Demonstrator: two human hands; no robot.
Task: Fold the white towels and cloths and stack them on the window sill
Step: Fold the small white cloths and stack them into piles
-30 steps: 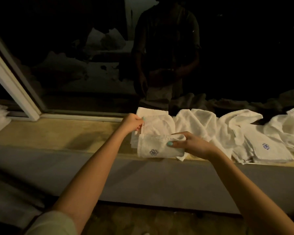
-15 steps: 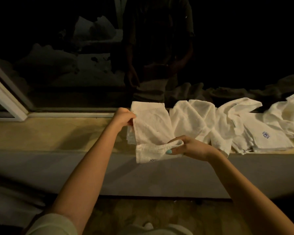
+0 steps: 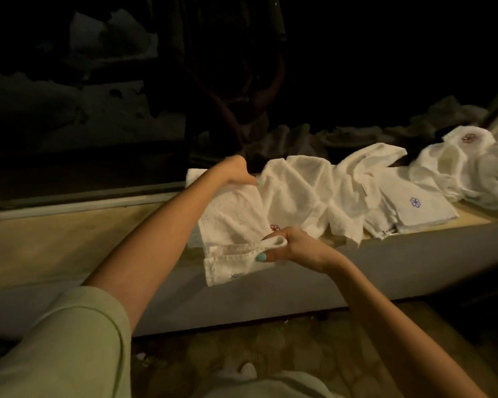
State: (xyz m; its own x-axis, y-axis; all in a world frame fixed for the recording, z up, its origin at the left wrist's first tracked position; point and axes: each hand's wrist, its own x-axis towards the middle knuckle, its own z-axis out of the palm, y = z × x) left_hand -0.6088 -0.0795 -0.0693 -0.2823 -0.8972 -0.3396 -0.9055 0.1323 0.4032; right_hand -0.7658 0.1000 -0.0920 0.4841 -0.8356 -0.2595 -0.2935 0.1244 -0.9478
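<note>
White cloth (image 3: 233, 214) half-folded, crumpled, small red flower mark near right hand (image 3: 293, 248), which pinches near edge; left hand (image 3: 236, 173) pinches far corner over window sill (image 3: 69, 234).

Two hands, the left hand (image 3: 236, 175) and the right hand (image 3: 292, 249), grip one white cloth (image 3: 230, 216) at centre frame, with one flat cloth (image 3: 420, 206) at 3 o'clock beside crumpled cloths (image 3: 299, 191) too tangled to count, on one window sill (image 3: 69, 239).
</note>
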